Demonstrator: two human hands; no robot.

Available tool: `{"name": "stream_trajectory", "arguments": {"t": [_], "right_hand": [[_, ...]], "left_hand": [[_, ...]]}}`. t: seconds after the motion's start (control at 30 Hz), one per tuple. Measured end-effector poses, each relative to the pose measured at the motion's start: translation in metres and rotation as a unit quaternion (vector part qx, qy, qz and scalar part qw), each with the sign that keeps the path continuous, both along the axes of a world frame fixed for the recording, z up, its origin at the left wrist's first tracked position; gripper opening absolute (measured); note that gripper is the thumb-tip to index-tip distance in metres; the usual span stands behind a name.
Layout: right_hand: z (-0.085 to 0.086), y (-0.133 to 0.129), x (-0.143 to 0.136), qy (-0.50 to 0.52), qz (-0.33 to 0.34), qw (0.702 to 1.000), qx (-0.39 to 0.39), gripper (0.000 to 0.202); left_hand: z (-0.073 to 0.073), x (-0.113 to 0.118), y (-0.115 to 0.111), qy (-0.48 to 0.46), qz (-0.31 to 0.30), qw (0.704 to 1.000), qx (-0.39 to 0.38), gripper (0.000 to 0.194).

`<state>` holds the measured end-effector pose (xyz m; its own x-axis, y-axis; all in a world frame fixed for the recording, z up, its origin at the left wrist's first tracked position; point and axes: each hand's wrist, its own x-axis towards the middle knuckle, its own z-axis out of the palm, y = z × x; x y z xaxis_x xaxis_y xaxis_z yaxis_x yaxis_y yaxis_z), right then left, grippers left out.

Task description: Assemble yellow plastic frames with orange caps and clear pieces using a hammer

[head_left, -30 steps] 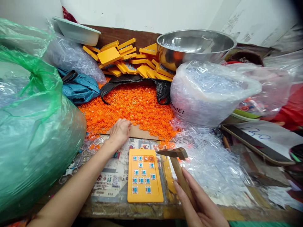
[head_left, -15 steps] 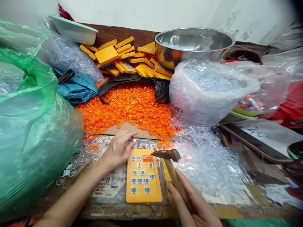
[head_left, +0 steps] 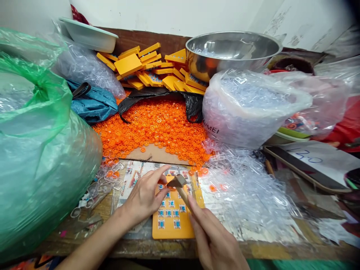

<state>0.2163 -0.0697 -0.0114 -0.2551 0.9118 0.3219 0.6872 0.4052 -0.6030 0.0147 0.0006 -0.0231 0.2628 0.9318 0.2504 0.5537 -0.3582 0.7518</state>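
Note:
A yellow board (head_left: pixel 168 232) with several small blue-and-white pieces set in it lies flat near the table's front edge. My left hand (head_left: pixel 144 195) is over its upper left part, the thumb low and the index finger stretched out; whether anything is between the fingers is hidden. My right hand (head_left: pixel 215 234) grips the wooden handle of a small hammer (head_left: pixel 179 181). The hammer's head is over the board's upper part, close to my left fingertips, and covers part of the orange pieces there.
Behind the board spreads a heap of orange rings (head_left: pixel 157 123). Clear plastic pieces (head_left: pixel 250 191) lie to the right, below a full white bag (head_left: pixel 242 112). A large green bag (head_left: pixel 50 161) stands at left; a steel bowl (head_left: pixel 233 48) is at the back.
My left hand has come down and right, onto the board's upper left. The hammer and my right hand have moved left, so the hammer's head is now over the board beside my left fingertips.

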Motion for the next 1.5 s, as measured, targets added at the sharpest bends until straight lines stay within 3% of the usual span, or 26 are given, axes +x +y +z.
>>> {"name": "stream_trajectory", "arguments": {"t": [0.1,0.33,0.57,0.63,0.73,0.8,0.93,1.2,1.3,1.5], "right_hand": [[-0.003,0.001,0.001,-0.030,0.002,0.999,-0.024,0.057],[0.000,0.002,0.004,0.049,0.002,0.998,0.028,0.061],[-0.007,-0.001,0.006,-0.028,0.026,0.999,-0.003,0.057],[-0.007,0.001,0.008,-0.005,0.018,1.000,-0.007,0.055],[-0.003,0.003,0.013,0.028,-0.014,0.999,0.015,0.057],[-0.001,0.003,0.016,0.034,-0.050,0.997,0.038,0.059],[0.002,0.001,0.018,0.046,-0.086,0.994,0.058,0.058],[-0.004,0.000,0.018,0.053,-0.072,0.995,0.041,0.058],[-0.005,-0.001,0.015,0.054,-0.052,0.996,0.041,0.061],[-0.002,0.001,0.001,0.075,-0.002,0.997,0.010,0.056]], "left_hand": [[-0.002,0.001,-0.002,-0.018,0.010,1.000,0.000,0.054],[0.001,0.001,-0.002,-0.002,0.007,1.000,0.000,0.054],[0.004,-0.004,-0.002,0.007,0.003,1.000,-0.002,0.057],[0.005,-0.013,0.009,0.029,0.025,0.999,-0.007,0.051],[0.004,-0.031,0.040,0.067,0.116,0.991,0.021,0.027],[0.003,-0.039,0.061,0.092,0.163,0.982,0.035,0.021],[0.004,-0.040,0.081,0.125,0.161,0.979,0.024,0.016],[0.004,-0.037,0.066,0.139,0.113,0.983,0.030,0.022],[0.009,-0.032,0.044,0.119,0.073,0.989,0.047,0.022],[0.012,-0.013,-0.006,0.050,-0.026,0.998,0.029,0.044]]}}
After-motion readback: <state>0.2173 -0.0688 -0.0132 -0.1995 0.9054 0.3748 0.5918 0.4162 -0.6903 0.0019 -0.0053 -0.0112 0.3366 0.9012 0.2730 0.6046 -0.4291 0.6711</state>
